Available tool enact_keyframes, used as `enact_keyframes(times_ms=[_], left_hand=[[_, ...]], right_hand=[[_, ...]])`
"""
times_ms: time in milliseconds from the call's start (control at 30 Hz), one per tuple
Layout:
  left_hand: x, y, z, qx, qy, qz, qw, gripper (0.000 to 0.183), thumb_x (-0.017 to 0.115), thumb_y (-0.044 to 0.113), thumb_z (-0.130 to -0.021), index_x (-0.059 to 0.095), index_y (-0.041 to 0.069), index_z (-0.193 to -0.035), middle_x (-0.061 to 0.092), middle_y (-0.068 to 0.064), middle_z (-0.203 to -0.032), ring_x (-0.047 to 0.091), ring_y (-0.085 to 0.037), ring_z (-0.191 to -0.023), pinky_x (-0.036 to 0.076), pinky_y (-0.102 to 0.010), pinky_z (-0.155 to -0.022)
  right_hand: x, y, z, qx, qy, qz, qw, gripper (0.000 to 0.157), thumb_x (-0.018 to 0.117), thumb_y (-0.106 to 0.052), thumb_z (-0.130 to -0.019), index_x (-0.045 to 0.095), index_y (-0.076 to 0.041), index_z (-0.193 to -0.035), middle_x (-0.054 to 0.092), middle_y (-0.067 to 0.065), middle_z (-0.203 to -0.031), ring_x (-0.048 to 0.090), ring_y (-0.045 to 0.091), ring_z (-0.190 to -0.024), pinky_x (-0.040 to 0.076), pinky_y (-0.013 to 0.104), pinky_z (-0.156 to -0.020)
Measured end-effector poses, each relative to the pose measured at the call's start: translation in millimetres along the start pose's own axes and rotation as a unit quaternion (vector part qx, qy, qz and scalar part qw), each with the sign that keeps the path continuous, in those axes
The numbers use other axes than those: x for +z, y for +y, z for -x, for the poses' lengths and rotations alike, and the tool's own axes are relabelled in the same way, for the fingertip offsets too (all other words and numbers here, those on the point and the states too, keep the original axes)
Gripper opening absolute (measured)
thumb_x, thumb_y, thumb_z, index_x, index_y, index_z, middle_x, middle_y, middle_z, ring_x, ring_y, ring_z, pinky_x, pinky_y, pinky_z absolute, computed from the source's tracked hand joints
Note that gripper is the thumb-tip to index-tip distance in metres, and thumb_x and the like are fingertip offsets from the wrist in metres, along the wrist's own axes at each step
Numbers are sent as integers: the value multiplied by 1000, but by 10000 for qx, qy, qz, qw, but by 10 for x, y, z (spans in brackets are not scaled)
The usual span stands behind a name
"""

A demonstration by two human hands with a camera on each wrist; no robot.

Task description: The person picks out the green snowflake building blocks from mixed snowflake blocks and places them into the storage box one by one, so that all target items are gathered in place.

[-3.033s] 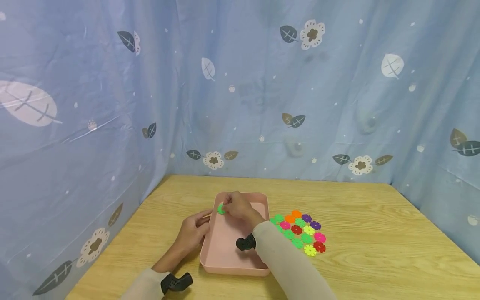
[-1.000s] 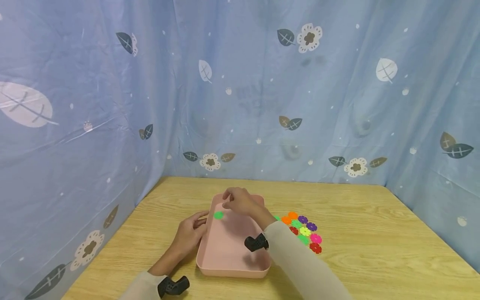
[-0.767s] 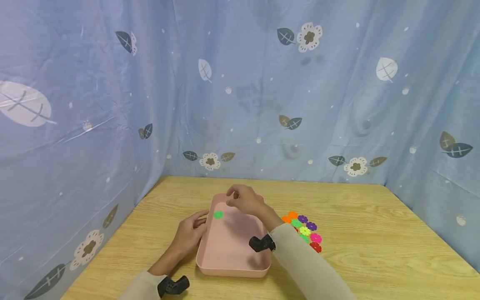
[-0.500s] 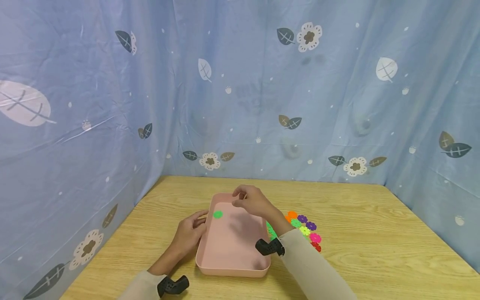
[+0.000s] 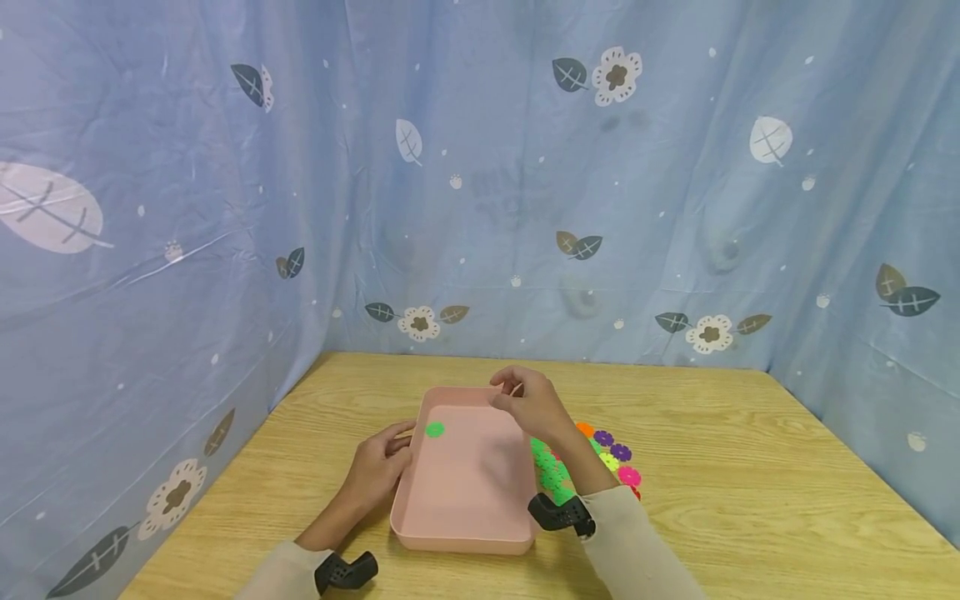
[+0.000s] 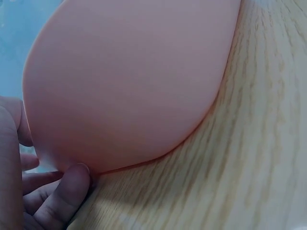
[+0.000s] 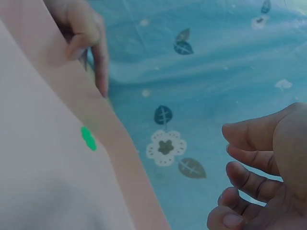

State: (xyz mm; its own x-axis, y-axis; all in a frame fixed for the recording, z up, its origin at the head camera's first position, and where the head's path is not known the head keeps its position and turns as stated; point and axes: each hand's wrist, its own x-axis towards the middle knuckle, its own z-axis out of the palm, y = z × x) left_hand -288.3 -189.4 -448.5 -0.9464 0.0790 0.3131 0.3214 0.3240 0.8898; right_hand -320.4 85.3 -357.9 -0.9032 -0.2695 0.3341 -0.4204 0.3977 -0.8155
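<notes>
While our left hand [image 5: 378, 467] rests its thumb and fingertips against the left outer wall of the pink tray [image 5: 468, 500], our right hand [image 5: 534, 408] hovers by the far right corner, fingertips apart, holding nothing. One green disc [image 5: 435, 429] lies inside, near the left wall; the loose discs [image 5: 552, 479] crowd the table [image 5: 750, 467] just beyond the right wall. We judge it best to steady the tray lightly and pinch one disc by its notched edge.

Wood-grain table [image 5: 705, 442], 1 pink tray [image 5: 468, 500], multicoloured flower-shaped discs [image 5: 621, 452] beside it
</notes>
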Motion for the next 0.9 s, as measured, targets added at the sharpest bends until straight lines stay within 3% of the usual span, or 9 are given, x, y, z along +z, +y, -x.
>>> enact_keyframes(times_ms=[233,500,767,900], left_hand=[[-67,8,-27,32,77,-168,9998,46,56,7,-94,59,2,-139,72,-21,-120,75,-26,-93,56,-26,-59],[-82,14,-50,108,29,-62,9999,43,57,7,-96,59,-1,-138,69,-24,-123,71,-34,-109,61,-32,-77],[-74,2,-73,168,-7,2,9999,43,56,7,-96,58,-1,-139,69,-25,-123,72,-35,-105,62,-32,-76],[-59,-21,-79,107,-55,34,9999,44,55,6,-96,58,-1,-140,68,-25,-124,72,-35,-105,62,-32,-75]], right_hand=[[-95,73,14,229,251,94,9994,20,71,-13,-94,69,-8,-113,57,7,-93,54,22,-77,48,34,-67],[-175,214,31,496,382,172,9979,11,63,-7,-97,68,-7,-107,56,8,-91,49,22,-71,44,33,-62],[-222,404,80,821,-2,1414,9865,11,68,-4,-93,69,0,-103,63,11,-97,55,22,-77,50,36,-67],[-206,507,98,1015,-218,1710,9798,14,75,-7,-88,72,-1,-100,66,10,-94,58,22,-79,53,39,-70]])
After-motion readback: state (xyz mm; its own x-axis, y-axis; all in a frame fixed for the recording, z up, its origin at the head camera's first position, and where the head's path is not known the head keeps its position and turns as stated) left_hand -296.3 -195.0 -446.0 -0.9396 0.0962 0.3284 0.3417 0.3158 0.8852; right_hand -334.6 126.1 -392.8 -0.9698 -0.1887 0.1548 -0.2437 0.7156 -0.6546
